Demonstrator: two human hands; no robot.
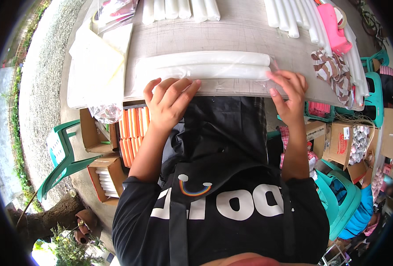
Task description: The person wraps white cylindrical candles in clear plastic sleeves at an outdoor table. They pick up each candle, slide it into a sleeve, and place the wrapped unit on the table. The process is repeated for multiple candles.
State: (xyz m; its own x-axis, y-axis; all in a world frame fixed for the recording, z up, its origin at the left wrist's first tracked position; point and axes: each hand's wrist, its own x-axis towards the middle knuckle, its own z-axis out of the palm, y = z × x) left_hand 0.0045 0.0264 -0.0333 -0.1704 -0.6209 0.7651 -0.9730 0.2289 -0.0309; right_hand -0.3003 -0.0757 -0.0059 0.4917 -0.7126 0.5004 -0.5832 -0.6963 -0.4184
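Observation:
Two long white candles (205, 72) lie side by side across the table near its front edge, inside a clear plastic wrapper (274, 64). My left hand (172, 97) rests with its fingers spread over the near edge of the wrapper, left of the middle. At the right end of the candles, my right hand (291, 91) touches the wrapper with its index fingertip. Its thumb stands apart from the fingers, and I see nothing gripped between them.
On the table (232, 37) are more white candles (178, 9), a pink tape dispenser (334, 29), a patterned cloth (331, 71) and, at left, a stack of plastic sheets (97, 57). Below stand orange sticks in a crate (132, 133), cardboard boxes (105, 177) and green chairs (68, 155).

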